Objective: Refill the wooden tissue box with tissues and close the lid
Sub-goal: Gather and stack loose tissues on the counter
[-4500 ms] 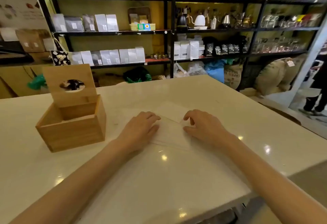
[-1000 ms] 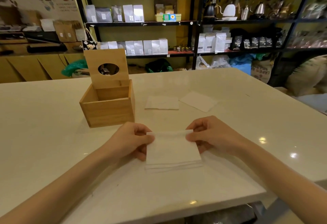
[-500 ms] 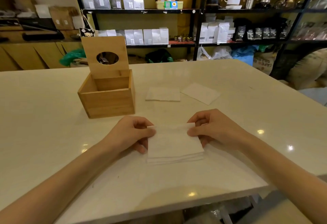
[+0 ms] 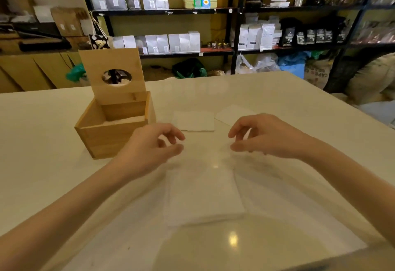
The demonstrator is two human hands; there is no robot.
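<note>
The wooden tissue box (image 4: 113, 137) stands on the white table's left, its lid (image 4: 113, 74) with an oval hole tilted upright at the back. White tissue shows inside it. A stack of folded white tissues (image 4: 205, 198) lies flat on the table near me. My left hand (image 4: 149, 148) and my right hand (image 4: 267, 136) hover above the stack's far edge, fingers apart, holding nothing. Two more folded tissues, one (image 4: 194, 121) beside the box and another (image 4: 230, 114) to its right, lie beyond my hands.
The white table (image 4: 42, 174) ends at a near edge bottom right. Behind it stand black shelves (image 4: 233, 24) with bags, kettles and jars, and sacks (image 4: 372, 78) on the floor at the right.
Both hands have let go of the tissue stack and lifted off it toward the far side. The stack now lies flat on the table. The view has shifted closer.
</note>
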